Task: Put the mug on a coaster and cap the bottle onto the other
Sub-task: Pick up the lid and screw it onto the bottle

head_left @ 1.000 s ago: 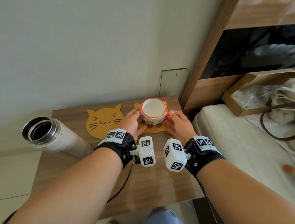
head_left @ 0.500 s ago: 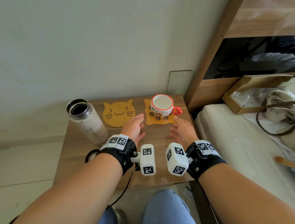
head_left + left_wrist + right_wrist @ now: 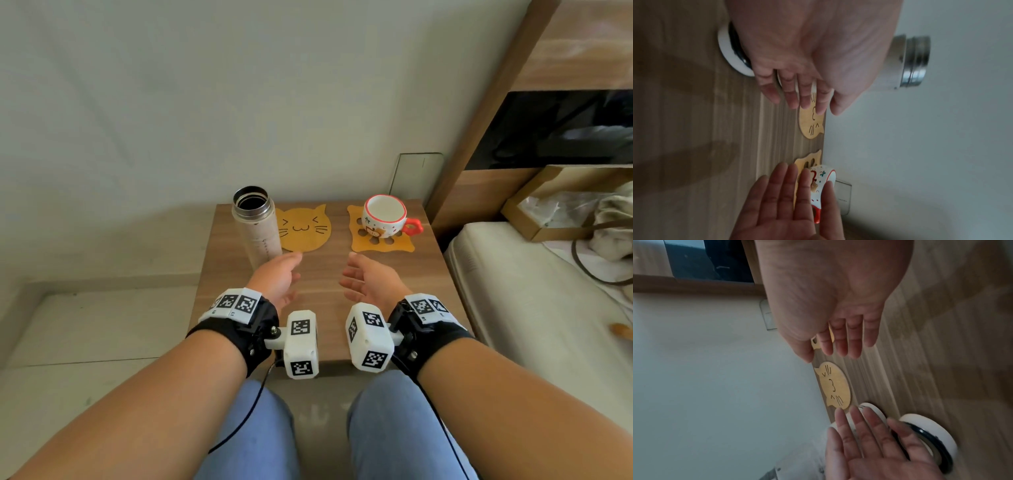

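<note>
the bottle (image 3: 255, 224) stands upright and uncapped at the left rear of the bedside table (image 3: 318, 329), its steel mouth open to the ceiling and its side just beside the cat-face coaster (image 3: 303, 228), which has nothing on it. the cap (image 3: 929, 439), white with a dark inner ring, lies on the wood close under the left hand (image 3: 277, 277); the head view hides it, but both wrist views show it near those fingers.

the left hand has drawn back from the mug toward the near left, fingers straight and loose, holding nothing. a second ago it cupped the mug's side. the right hand (image 3: 368, 282) has done the same on its side: pulled away from the handle, palm turned inward, fingers relaxed and empty. the two hands hover apart over the middle of the table.

further right, the mug (image 3: 383, 216) sits on the cut-out coaster (image 3: 382, 240), red handle pointing right toward the bed, with neither hand touching it. it looks settled and square on the mat.

so the first half of the task reads as done, and the release marks the switch to the second. what remains, by my judgement, is to take up the cap, close the bottle, and stand it on the cat-face coaster. the left hand is the nearer one for the cap.
</note>
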The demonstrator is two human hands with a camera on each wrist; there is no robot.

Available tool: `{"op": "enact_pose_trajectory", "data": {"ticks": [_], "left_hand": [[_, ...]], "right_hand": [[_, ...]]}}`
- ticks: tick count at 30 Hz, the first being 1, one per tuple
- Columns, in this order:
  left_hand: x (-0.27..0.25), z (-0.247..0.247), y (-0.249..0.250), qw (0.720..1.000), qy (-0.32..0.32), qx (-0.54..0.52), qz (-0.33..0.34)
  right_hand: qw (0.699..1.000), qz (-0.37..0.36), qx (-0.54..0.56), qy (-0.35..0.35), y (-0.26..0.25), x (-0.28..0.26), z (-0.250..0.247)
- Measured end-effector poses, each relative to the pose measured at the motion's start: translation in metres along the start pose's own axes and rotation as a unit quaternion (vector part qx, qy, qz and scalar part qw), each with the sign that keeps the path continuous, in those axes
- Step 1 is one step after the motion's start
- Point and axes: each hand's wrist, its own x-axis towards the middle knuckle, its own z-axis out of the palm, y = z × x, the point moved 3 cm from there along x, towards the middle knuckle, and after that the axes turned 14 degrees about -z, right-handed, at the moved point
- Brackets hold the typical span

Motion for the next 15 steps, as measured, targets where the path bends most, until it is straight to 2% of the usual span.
{"op": "enact_pose_trajectory", "data": {"ticks": [8,12,15], "left_hand": [[-0.002,-0.065,-0.011,0.999,0.049,-0.009,0.002],[0.002,-0.090,-0.019,0.997,0.078,-0.006,-0.026],[0.007,-0.101,-0.028,0.996,0.076,-0.021,-0.052]], "right_hand": [[0.999,0.030,-0.031,-0.026,0.023,-0.021,0.040],[0.997,0.042,-0.047,-0.036,0.036,-0.027,0.061],[0.995,0.044,-0.074,-0.046,0.048,-0.028,0.075]]}}
